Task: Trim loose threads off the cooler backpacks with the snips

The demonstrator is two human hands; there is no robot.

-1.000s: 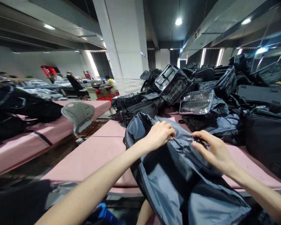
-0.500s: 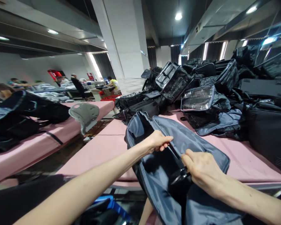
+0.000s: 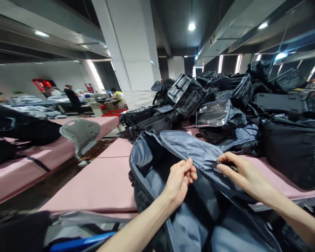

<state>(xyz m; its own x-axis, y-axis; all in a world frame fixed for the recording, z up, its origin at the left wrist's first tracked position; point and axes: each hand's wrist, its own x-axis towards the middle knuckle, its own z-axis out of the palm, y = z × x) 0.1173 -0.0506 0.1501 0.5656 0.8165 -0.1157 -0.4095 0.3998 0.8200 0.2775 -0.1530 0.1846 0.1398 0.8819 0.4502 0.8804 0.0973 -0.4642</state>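
A black bag with grey-blue lining (image 3: pixel 189 227) lies open in front of me, its lined lid flap (image 3: pixel 194 145) folded back over the pink table. At the seam between flap and body, my left hand (image 3: pixel 180 180) is closed in a pinch; whatever is between thumb and finger is too small to make out. My right hand (image 3: pixel 241 171) grips a small dark tool, seemingly black scissors (image 3: pixel 222 163), partly hidden by the fingers. Its narrow end points left along the lining, toward my left fingertips.
A large heap of dark bags (image 3: pixel 191 98) covers the far side of the pink table (image 3: pixel 99 182). On the left, more black bags (image 3: pixel 23 127) lie on another pink table, beside a grey chair back (image 3: pixel 80 134). People work farther off, past a white pillar (image 3: pixel 128 45).
My right hand has risen away from the bag's inside to the flap seam, and the dark tool now points left. The left hand has turned and sits slightly lower. The view has shifted right.
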